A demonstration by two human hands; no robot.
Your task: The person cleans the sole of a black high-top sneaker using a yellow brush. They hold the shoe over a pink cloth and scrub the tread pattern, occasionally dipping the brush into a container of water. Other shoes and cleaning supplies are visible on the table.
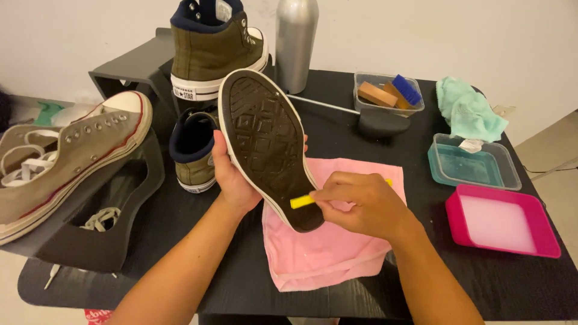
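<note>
While the left hand [232,177] grips the olive sneaker [265,144] sole-up over the pink cloth [337,253], the right hand [367,204], fingers pinched around a yellow tool [301,201], scrubs the heel tread, which calls for short strokes.

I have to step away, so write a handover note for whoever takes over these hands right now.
Left hand: holds the olive sneaker sole up over the pink cloth.
Right hand: pinches a small yellow tool against the heel end of the sole.
Nearby: teal tub, pink tray, brush box.
Done: cannot tell how much of the sole is cleaned.
Left: cannot tell; sole looks dark throughout.
</note>
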